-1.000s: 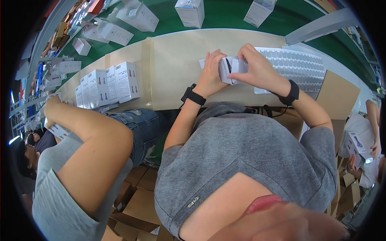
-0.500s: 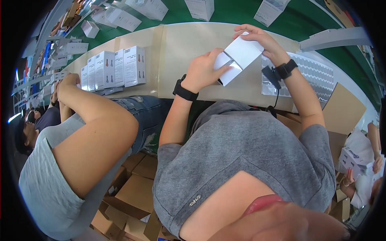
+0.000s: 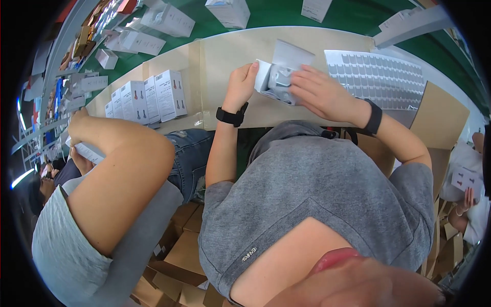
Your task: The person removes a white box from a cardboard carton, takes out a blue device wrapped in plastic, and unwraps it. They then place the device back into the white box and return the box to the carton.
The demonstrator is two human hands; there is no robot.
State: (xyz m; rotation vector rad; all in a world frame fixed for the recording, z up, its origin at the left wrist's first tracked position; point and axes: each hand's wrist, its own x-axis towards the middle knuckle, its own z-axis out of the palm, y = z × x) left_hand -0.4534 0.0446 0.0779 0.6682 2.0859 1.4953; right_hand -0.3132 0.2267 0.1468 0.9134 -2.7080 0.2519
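Note:
A small white carton (image 3: 263,75) is tilted over the beige table, its lid flap (image 3: 291,55) standing up. Inside its open end shows a whitish, rounded item (image 3: 279,77) in what looks like clear wrapping; its kind cannot be made out. My left hand (image 3: 241,87) grips the carton's left side, thumb along its edge. At the open end, my right hand (image 3: 323,96) has its fingers stretched out against the contents and the carton's right side; its thumb is hidden. Right of the carton lies a sheet of silvery-grey labels (image 3: 376,79).
Several printed white cartons (image 3: 169,94) stand in a row on the table (image 3: 225,56) at left. Beside them, a co-worker's bent arm (image 3: 128,148) reaches in. Beyond the table, more white boxes (image 3: 228,13) sit on a green surface. Cardboard boxes (image 3: 181,256) lie below; a cardboard flap (image 3: 440,115) rises at right.
The carton's lid has been opened, exposing the item inside. My right hand has come down from the carton's top to its open end. My left hand has shifted to the carton's left side.

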